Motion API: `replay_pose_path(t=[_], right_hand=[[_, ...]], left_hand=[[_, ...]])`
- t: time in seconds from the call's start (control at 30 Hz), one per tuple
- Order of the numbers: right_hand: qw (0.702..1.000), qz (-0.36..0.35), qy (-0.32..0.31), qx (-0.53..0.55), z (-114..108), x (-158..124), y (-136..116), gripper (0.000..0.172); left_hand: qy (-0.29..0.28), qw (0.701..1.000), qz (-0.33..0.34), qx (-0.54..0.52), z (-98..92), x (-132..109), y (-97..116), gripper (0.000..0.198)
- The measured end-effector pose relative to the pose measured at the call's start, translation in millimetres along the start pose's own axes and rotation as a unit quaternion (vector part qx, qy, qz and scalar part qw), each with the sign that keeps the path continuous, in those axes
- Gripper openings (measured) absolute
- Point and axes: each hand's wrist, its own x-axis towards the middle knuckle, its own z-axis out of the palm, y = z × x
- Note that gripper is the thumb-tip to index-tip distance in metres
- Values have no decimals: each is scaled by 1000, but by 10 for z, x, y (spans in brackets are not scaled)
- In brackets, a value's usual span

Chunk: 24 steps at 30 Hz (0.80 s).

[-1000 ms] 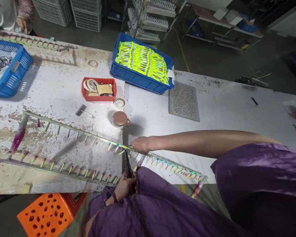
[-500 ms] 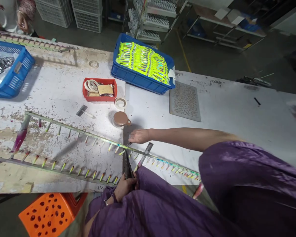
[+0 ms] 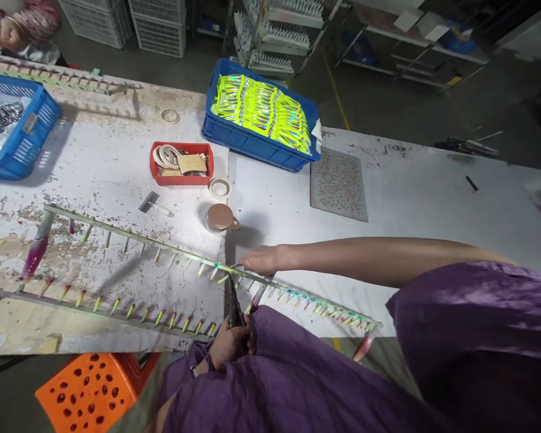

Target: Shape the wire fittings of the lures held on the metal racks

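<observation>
A long metal rack bar (image 3: 162, 245) with several small painted lures hanging from it lies slanted across the white table (image 3: 414, 198). My right hand (image 3: 262, 260) rests on the bar near its middle, fingers closed together at a lure hook. My left hand (image 3: 230, 344), at the table's near edge against my purple clothing, grips dark pliers (image 3: 232, 304). Their tip points up to the bar just left of my right hand. A second bar of lures (image 3: 94, 308) lies nearer the edge on the left.
Behind stand a blue crate of neon-yellow lures (image 3: 252, 144), a red tray with tape rolls (image 3: 181, 175), a loose tape roll (image 3: 219, 188), a brown-lidded cup (image 3: 219, 218) and a perforated mat (image 3: 337, 183). A blue basket (image 3: 24, 141) is far left, an orange stool (image 3: 89, 391) below. Another person (image 3: 15, 30) works top left.
My right hand lifted off the bar toward the cup half a second ago, baring a metal clip, and has now come back down onto the bar. The left hand and pliers stayed put.
</observation>
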Motion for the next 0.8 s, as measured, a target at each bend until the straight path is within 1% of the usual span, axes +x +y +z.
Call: replay_pose_path(t=[0.1,0.17,0.23,0.37,0.47,0.6,0.7,0.8], right_hand=[[998,44,-41,15,-35,-6,-167,14],[998,49,-43,15,-42,-11,-226,10],[998,52,-42,9,-40,-25,-225,14],[999,34,-27,-27,-40,-51,-72,30],[997,-13,2,-72,-43,-5,105,28],[988,-85,44,-123,-44,138,314,33],[982,-117,58,-135,-74,236,413,37],[980,-136,57,-137,-127,265,445,41]], left_hand=[[19,1000,-9,-1,33,-11,18,37],[30,999,-14,-5,46,-12,20,38],[36,999,-14,-11,46,-8,16,39],[28,1000,-11,-5,22,9,2,39],[22,1000,-2,1,11,19,0,36],[44,999,12,19,18,16,24,31],[51,998,9,32,24,7,49,31],[45,998,6,37,23,1,60,31]])
